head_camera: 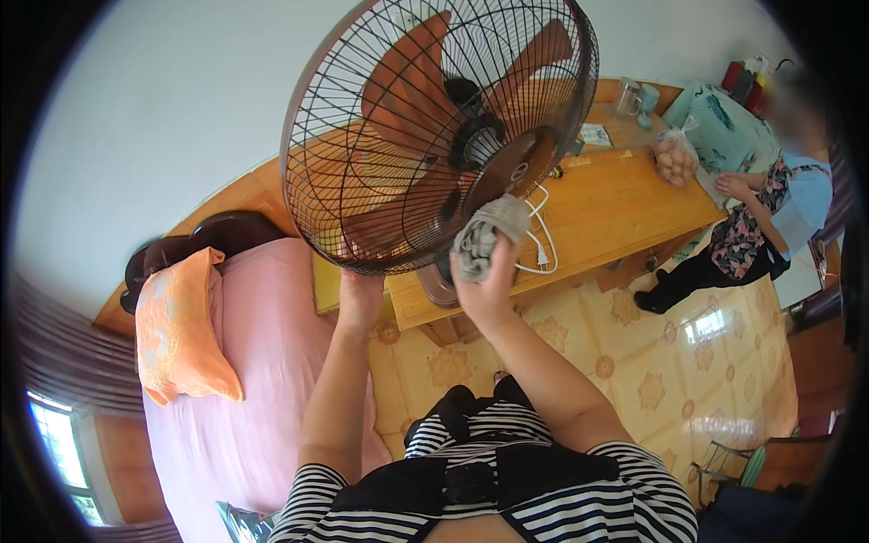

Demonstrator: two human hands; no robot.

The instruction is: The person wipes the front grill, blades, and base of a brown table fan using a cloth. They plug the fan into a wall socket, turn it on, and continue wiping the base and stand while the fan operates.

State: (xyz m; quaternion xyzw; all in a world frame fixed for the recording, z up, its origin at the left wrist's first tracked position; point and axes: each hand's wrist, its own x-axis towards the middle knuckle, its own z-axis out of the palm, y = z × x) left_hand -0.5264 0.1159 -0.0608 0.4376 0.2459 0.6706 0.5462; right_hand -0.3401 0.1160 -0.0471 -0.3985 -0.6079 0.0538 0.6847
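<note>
A large electric fan (407, 102) with brown blades and a dark wire guard stands in front of me, tilted in this view. My left hand (360, 295) holds the guard's lower left rim, with its fingers partly hidden behind the wires. In my right hand (490, 285) is a bunched grey cloth (485, 234), pressed against or very close to the lower part of the guard, below the brown centre disc (519, 166). The fan's brown base (434, 288) rests at the edge of a wooden desk (611, 210). Beside the base lies a white power cord with a plug (542, 256).
Left of me is a bed with a pink sheet (271, 326) and an orange pillow (183, 332). A bag of eggs (674, 159), a glass mug (628, 98) and papers (596, 134) occupy the desk's far side. Another person (740, 231) stands at right. A folding chair (723, 461) sits lower right.
</note>
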